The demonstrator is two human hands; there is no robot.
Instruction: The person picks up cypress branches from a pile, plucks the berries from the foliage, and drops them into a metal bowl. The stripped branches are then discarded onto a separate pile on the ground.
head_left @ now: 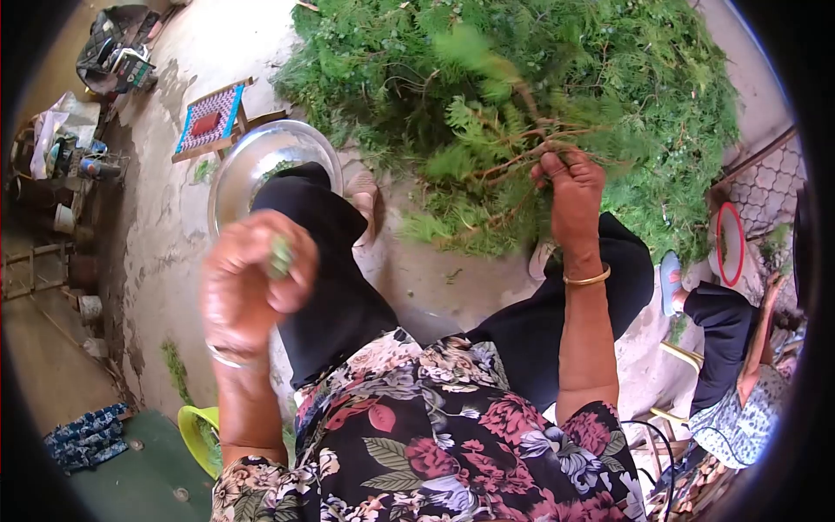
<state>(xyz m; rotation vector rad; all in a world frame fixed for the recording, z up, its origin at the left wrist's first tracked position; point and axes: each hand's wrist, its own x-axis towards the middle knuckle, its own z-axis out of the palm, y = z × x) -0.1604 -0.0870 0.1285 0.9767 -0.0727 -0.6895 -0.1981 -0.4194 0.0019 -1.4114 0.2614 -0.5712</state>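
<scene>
My right hand (574, 187) is closed around the woody stems of a leafy evergreen branch (513, 152), whose feathery sprays fan out to the left and upward, partly blurred. My left hand (258, 278) is raised over my left knee with its fingers curled around small green pieces (280, 256); they look like little cones, but blur hides the detail. Just beyond that knee stands a shiny metal basin (287, 139) with some green bits inside. A large heap of cut evergreen branches (644, 78) covers the ground in front of me.
A small stool (209, 123) with a woven seat stands behind the basin. At lower left is a yellow-green container (198, 435) beside a dark green surface (148, 474). Another person (731, 348) sits at the right near a red-rimmed container (729, 244). Clutter lines the left wall.
</scene>
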